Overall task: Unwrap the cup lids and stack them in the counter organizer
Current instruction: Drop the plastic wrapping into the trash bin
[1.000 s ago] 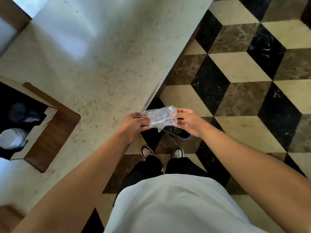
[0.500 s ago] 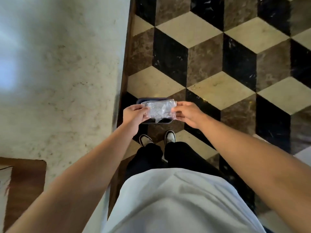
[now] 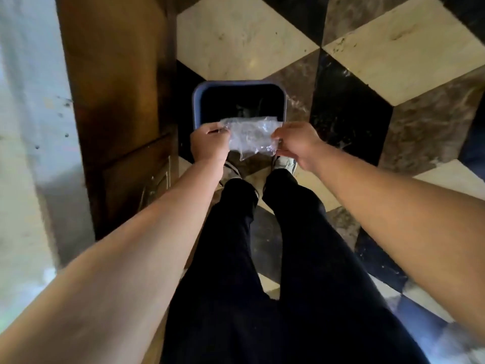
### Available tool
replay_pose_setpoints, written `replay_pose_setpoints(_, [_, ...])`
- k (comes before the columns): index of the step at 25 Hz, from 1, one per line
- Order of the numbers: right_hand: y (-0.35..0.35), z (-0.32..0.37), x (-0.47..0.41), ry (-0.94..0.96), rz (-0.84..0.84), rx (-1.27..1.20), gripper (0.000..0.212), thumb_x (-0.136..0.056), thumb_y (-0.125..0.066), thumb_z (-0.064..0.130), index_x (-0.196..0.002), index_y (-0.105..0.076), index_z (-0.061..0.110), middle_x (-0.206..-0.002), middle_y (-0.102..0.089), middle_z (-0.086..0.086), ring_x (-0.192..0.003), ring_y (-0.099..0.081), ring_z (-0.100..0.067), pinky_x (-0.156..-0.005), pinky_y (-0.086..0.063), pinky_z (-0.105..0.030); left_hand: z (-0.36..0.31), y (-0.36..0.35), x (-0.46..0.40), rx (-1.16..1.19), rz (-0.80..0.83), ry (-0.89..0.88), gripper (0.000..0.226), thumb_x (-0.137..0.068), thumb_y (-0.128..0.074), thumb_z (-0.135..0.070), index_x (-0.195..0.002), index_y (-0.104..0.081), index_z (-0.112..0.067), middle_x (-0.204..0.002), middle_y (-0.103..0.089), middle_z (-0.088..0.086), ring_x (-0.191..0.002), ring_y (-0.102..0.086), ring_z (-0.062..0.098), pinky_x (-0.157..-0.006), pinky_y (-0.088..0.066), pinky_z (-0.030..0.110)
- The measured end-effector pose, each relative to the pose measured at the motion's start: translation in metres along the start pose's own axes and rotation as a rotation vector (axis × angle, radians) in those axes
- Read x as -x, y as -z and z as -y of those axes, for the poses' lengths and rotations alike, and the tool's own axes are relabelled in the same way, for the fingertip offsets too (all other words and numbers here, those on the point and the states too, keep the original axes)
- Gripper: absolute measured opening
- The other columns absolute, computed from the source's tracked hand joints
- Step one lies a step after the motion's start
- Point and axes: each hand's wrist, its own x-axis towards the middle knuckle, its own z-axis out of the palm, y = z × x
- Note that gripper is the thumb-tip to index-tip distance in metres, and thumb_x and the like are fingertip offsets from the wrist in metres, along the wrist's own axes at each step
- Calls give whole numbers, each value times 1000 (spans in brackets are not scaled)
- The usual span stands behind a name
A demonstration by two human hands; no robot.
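Observation:
A crumpled clear plastic wrapper [image 3: 250, 136] is stretched between my two hands. My left hand [image 3: 208, 143] pinches its left end and my right hand [image 3: 296, 141] pinches its right end. The wrapper hangs over the near rim of a dark bin with a blue-grey rim [image 3: 195, 101] that stands on the floor in front of my feet. No cup lids and no counter organizer are in view.
The pale stone counter top [image 3: 29, 101] runs along the left, with its brown wooden cabinet front [image 3: 115, 88] beside the bin. The floor [image 3: 367, 48] is tiled in cream, brown and black diamonds. My legs in black trousers stand below the bin.
My view has swung down from the counter to the floor and the bin now shows fully. Both hands have kept their hold on the wrapper and carried it over the bin.

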Motion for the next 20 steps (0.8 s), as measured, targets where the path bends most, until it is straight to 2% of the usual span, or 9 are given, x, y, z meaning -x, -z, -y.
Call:
replay_pose_setpoints(2, [-13,-7,-50,8,15,55,8,-92,-62,3,-88,-64,10,-98,-68,-13,-82,-66,-24,-80,-63,-40,17,-22,-46,22,-21,27,17,-91,-65,-3,-106,-72,-9,-96,-71,11,-93,-71,29,-91,-59,49])
replay_pose_setpoints(4, [-26,-12,-80,52,6,153,12,-92,-59,8,-81,-59,13,-93,-63,-12,-84,-61,-23,-87,-59,-44,25,-34,-78,26,-10,37,16,-92,-66,-4,-107,-71,-8,-94,-72,13,-84,-69,25,-89,-60,50])
replay_pose_setpoints(7, [-47,-19,-139,53,-2,229,19,-91,-56,11,-73,-53,17,-79,-58,-6,-82,-59,-23,-82,-59,-41,43,-58,-136,-32,-20,20,19,-91,-69,-8,-110,-71,-7,-108,-73,18,-99,-71,32,-92,-59,46])
replay_pose_setpoints(9, [-58,-20,-172,43,33,249,8,-89,-55,9,-81,-56,12,-89,-62,-11,-88,-64,-28,-81,-58,-42,51,-70,-168,-82,-9,-1,22,-93,-69,-10,-114,-70,-9,-110,-73,15,-101,-71,29,-92,-60,43])
replay_pose_setpoints(10, [-61,-20,-186,29,27,215,2,-86,-56,9,-86,-58,11,-96,-66,-15,-93,-67,-30,-87,-60,-45,54,-76,-181,-109,-1,-12,21,-94,-67,-10,-115,-69,-10,-110,-72,12,-100,-71,26,-91,-60,42])
replay_pose_setpoints(11, [-64,-22,-197,11,11,164,5,-85,-58,11,-90,-59,10,-102,-69,-17,-96,-69,-32,-90,-60,-49,57,-80,-192,-137,8,-26,20,-95,-65,-11,-114,-69,-11,-108,-72,9,-98,-71,23,-90,-60,42])
replay_pose_setpoints(16, [-67,-30,-237,7,-48,187,24,-86,-60,24,-102,-69,9,-92,-71,-9,-85,-69,-27,-89,-61,-47,73,-98,-230,-402,100,-125,21,-98,-61,-20,-115,-70,-13,-110,-72,7,-100,-68,23,-93,-58,42])
replay_pose_setpoints(18, [-67,-31,-243,21,-16,193,11,-89,-60,24,-91,-64,15,-84,-64,-3,-77,-63,-19,-89,-59,-41,75,-100,-237,-485,115,-152,24,-99,-59,-22,-118,-69,-12,-112,-71,9,-102,-68,25,-94,-57,42])
replay_pose_setpoints(20, [-66,-31,-245,42,-9,199,10,-91,-60,27,-88,-61,18,-80,-59,1,-71,-57,-14,-79,-55,-38,74,-100,-241,-489,111,-126,30,-99,-58,-26,-122,-67,-9,-114,-69,10,-103,-66,26,-95,-56,44])
